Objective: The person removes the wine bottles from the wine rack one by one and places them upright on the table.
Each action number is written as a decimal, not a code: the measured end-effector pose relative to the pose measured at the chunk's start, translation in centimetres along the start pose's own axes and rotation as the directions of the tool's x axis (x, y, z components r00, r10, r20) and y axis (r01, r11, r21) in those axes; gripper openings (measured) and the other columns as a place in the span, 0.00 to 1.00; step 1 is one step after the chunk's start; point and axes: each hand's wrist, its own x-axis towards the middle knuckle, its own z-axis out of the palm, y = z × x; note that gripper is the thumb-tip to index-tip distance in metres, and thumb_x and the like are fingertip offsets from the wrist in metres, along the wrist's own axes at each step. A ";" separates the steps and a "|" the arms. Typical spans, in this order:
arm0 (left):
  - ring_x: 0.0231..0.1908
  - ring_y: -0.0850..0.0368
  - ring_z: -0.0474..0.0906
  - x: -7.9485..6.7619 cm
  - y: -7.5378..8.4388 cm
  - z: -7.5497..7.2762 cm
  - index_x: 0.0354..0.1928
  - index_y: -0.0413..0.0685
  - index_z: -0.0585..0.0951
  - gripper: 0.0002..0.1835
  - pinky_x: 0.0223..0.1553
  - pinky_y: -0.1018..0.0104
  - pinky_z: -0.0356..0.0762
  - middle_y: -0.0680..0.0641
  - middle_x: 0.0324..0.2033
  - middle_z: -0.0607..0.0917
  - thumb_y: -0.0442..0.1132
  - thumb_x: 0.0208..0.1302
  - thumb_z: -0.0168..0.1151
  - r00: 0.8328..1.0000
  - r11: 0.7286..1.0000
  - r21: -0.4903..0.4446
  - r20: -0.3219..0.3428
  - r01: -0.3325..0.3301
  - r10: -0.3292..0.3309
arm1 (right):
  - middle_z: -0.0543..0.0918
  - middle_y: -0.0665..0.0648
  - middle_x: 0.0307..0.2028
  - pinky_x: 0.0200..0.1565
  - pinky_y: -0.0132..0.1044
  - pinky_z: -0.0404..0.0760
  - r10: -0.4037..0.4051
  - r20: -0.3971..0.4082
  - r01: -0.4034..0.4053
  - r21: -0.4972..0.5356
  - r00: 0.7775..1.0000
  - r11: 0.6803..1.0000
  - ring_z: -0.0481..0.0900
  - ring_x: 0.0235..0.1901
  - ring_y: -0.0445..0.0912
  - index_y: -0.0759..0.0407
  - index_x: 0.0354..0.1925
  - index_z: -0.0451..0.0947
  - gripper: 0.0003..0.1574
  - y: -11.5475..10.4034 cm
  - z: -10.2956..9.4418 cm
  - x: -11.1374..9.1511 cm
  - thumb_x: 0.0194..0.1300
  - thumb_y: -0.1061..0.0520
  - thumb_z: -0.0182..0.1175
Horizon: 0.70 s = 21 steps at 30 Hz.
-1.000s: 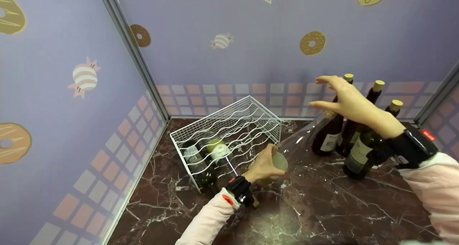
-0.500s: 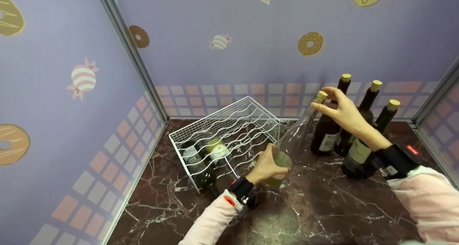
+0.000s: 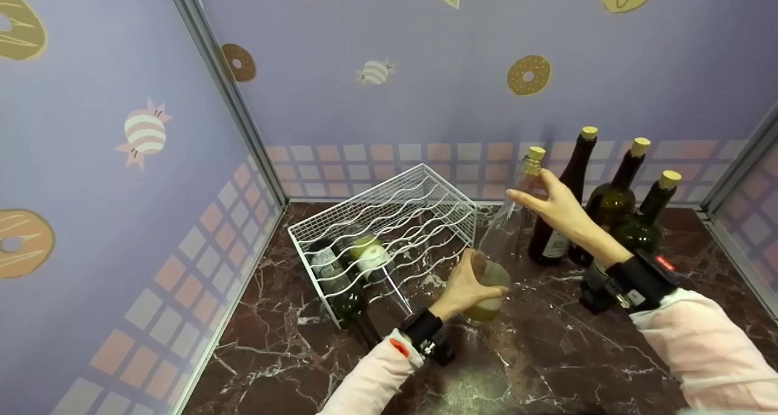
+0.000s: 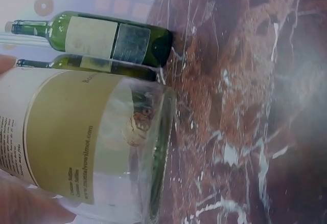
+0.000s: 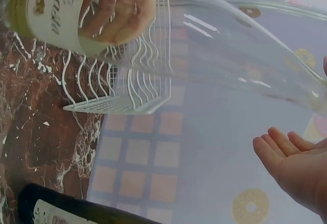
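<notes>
Head view: left hand [image 3: 468, 287] wrapped firmly round the lower body of a clear bottle [image 3: 501, 234], between white wire rack [image 3: 371, 197] and three dark bottles [image 3: 609, 203]. Rack edge and dark glass close in on either side; wider room is marble tabletop [image 3: 547, 354] toward the person. Right hand [image 3: 556, 211] spread at the neck, thumb and fingers apart; contact unclear. Right wristband [image 3: 645, 280] covers part of the nearest dark bottle. Right wrist view crops the cork. Can't tell if the base touches down.
</notes>
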 end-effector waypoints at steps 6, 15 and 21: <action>0.35 0.62 0.73 -0.2 0.2 0.7 0.44 0.47 0.66 0.35 0.38 0.71 0.71 0.57 0.34 0.73 0.40 0.33 0.77 1.000 0.997 -0.071 0.002 -0.002 0.002 | 0.74 0.63 0.46 0.41 0.38 0.73 -0.040 -0.002 0.040 -0.005 0.999 0.999 0.73 0.42 0.50 0.69 0.52 0.63 0.32 0.5 1.2 0.3 0.59 0.48 0.60; 0.36 0.63 0.72 -0.5 -0.2 1.6 0.45 0.45 0.65 0.36 0.39 0.70 0.70 0.57 0.34 0.72 0.45 0.35 0.77 1.000 0.996 -0.084 -0.005 -0.009 0.009 | 0.78 0.66 0.35 0.36 0.36 0.77 -0.068 -0.074 0.087 0.278 0.995 0.957 0.79 0.34 0.49 0.74 0.44 0.67 0.18 0.4 3.0 0.2 0.65 0.59 0.54; 0.38 0.62 0.72 -0.6 -0.4 2.2 0.47 0.44 0.65 0.39 0.40 0.70 0.70 0.56 0.36 0.72 0.47 0.34 0.78 1.000 0.995 -0.095 0.015 -0.012 0.013 | 0.77 0.63 0.26 0.34 0.38 0.77 0.008 -0.138 0.056 0.449 0.990 0.892 0.78 0.27 0.46 0.70 0.36 0.67 0.07 0.6 3.6 -0.2 0.65 0.64 0.51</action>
